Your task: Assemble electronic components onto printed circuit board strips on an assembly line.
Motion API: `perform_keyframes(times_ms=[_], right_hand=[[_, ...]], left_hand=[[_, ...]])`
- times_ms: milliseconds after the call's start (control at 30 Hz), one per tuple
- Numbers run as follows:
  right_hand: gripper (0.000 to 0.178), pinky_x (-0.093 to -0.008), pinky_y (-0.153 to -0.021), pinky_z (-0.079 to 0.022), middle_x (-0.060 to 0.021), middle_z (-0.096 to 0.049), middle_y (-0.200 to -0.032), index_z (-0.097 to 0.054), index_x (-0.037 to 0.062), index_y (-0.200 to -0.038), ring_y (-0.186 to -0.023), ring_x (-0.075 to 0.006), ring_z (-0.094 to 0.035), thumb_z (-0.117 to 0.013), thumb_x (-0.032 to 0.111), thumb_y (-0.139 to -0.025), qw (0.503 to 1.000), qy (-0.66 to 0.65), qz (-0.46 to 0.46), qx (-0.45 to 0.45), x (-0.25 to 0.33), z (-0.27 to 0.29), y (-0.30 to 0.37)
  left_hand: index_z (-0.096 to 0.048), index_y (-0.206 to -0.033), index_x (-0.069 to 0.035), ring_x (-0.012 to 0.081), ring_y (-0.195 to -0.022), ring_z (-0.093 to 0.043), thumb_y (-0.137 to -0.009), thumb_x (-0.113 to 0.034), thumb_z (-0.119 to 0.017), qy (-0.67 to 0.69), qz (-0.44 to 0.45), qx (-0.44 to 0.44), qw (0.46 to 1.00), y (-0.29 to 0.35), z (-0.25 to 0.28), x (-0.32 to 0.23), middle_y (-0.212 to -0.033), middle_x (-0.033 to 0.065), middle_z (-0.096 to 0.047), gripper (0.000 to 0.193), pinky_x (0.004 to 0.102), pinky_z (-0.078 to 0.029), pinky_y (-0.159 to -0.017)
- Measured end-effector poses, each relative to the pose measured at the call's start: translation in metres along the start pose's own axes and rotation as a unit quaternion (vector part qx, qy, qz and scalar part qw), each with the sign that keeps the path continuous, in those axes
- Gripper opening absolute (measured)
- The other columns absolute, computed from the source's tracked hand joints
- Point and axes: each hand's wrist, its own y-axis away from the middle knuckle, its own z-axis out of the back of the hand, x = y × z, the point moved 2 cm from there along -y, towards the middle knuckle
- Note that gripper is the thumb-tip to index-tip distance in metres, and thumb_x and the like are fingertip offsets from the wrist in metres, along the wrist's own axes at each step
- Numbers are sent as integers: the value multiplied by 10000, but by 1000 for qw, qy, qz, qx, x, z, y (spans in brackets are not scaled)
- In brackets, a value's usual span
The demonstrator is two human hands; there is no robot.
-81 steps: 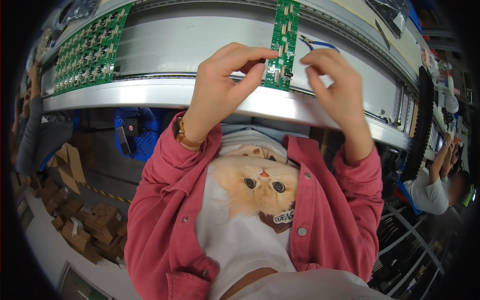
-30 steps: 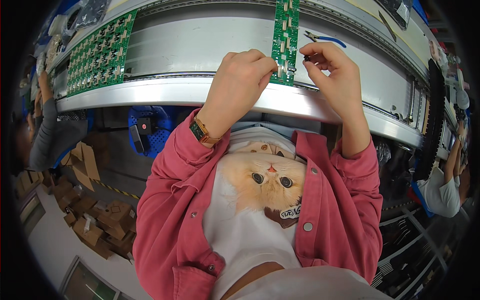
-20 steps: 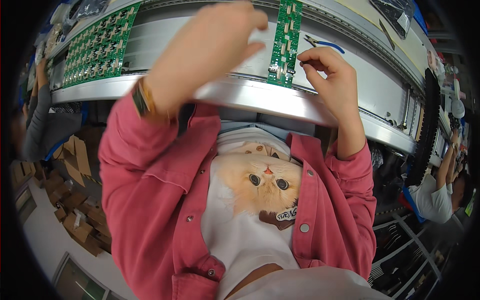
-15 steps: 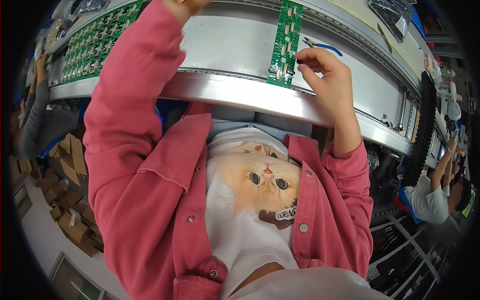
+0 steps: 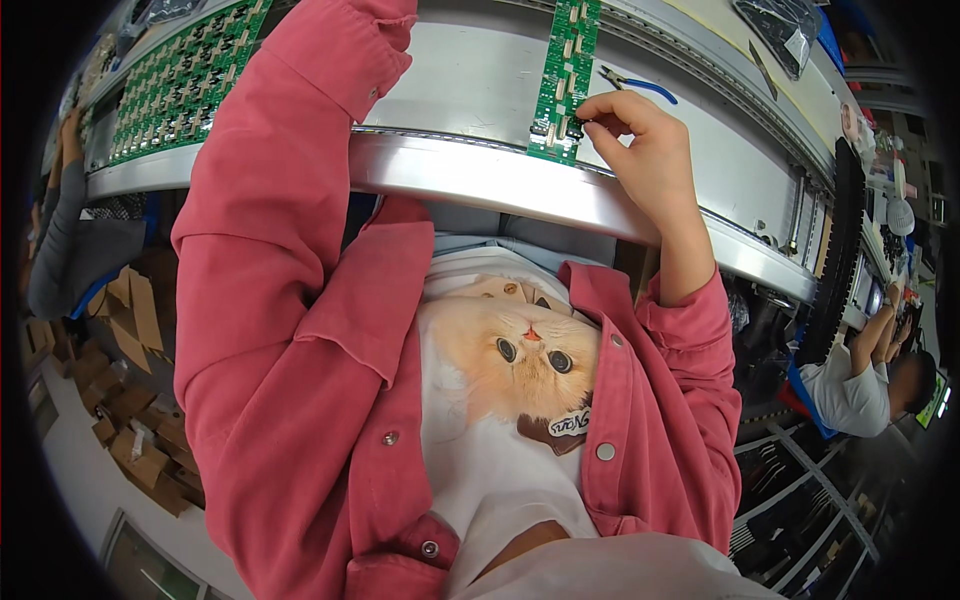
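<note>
While only the right hand (image 5: pixel 640 150) shows on the worktop (image 5: pixel 470 180), it pinches a small dark part between thumb and forefinger at the near right corner of a narrow green circuit board (image 5: pixel 562 85), which lies lengthwise across the grey belt with its near end just over the shiny metal rim. The left hand is out of sight: the red sleeve (image 5: pixel 300 150) reaches up and away past the top edge, so I cannot tell whether it is open or holding anything. That leaves the strip steadied by nothing but its own weight, and a sideways push from the pinching fingers could swing it askew or slide its near end off the rim toward the lap. Pressing at an angle could, I judge, bend the part's legs or seat it crooked, since the fingertips cover the spot being worked. Blue-handled pliers (image 5: pixel 635 85) lie just beside the knuckles, close enough that a turn of the wrist might knock them against the strip. A larger green panel (image 5: pixel 175 85) lies well apart to the left, under the raised forearm; the sleeve dropping back could brush across it. Another person (image 5: pixel 860 375) sits far off at the right.
</note>
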Motion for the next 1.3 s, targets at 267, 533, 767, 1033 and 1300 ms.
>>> perform_keyframes(times_ms=[267, 533, 767, 1033, 1300], right_hand=[[138, -213, -642, -455, -33, -658, -842, -681, 20, -873, -692, -126, -565, -627, -59, -773, 999, 26, 25, 9, -1, -2, -1], [146, -216, -631, -445, -36, -652, -892, -678, 22, -862, -717, -128, -565, -602, -66, -773, 998, 56, 31, 9, 4, 1, 2], [146, -221, -627, -445, -35, -636, -936, -666, 25, -858, -722, -128, -552, -584, -58, -771, 990, 76, 109, -37, 30, 28, 9], [181, -207, -671, -466, -44, -654, -909, -671, 20, -949, -737, -125, -585, -586, -17, -794, 968, 231, 94, -10, 2, 60, -79], [165, -413, -689, -485, -161, -653, -812, -665, 33, -851, -729, -362, -592, -560, 90, -737, 956, 272, 73, -78, -47, 25, -166]], left_hand=[[-670, -740, -7, 357, -653, -613, -692, -62, -575, 24, -62, -15, 998, 14, 46, -56, -729, 150, -669, 120, 389, -495, -642], [-666, -761, 15, 352, -656, -616, -716, -69, -571, 130, -96, 42, 986, 47, 90, -114, -726, 161, -665, 135, 388, -498, -639], [-644, -939, -44, 221, -708, -590, -758, -46, -663, 153, -77, 220, 960, 98, 121, -156, -857, 49, -661, 182, 316, -477, -680], [-654, -927, -61, 177, -688, -588, -747, -22, -650, 184, -78, 116, 973, 175, 120, -189, -847, 35, -662, 184, 278, -467, -632], [-652, -934, -63, 174, -671, -587, -763, -36, -657, 127, 57, 76, 987, 181, 87, -178, -833, 36, -663, 173, 263, -463, -619]])
